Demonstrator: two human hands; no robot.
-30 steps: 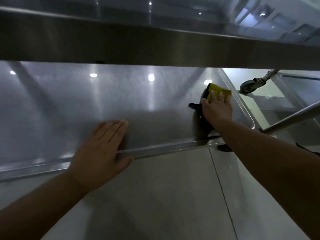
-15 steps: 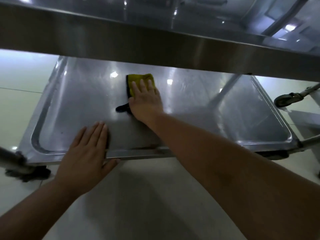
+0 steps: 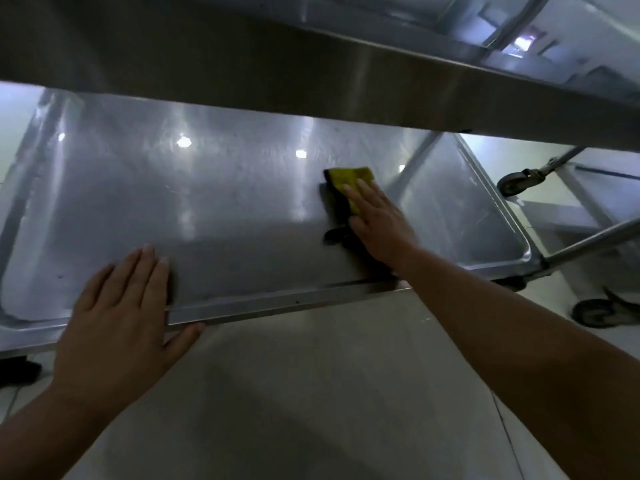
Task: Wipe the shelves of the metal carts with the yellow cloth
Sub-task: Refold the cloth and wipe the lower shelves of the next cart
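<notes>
Cloth (image 3: 349,180) had swept from mid-shelf (image 3: 207,209) toward its right edge under the flat-pressing right hand (image 3: 379,226); left hand (image 3: 117,320) stayed flat, bracing the front edge.

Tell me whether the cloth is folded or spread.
Folded: the cloth sits as a compact wad under the right hand, its dark underside doubled along one edge.

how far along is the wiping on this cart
Done: cannot tell; nothing marks wiped metal. In hand: the right hand presses the yellow cloth flat on the lower shelf, right of centre, while the left hand rests on its front rim. Left: the upper shelf, untouched now.
</notes>
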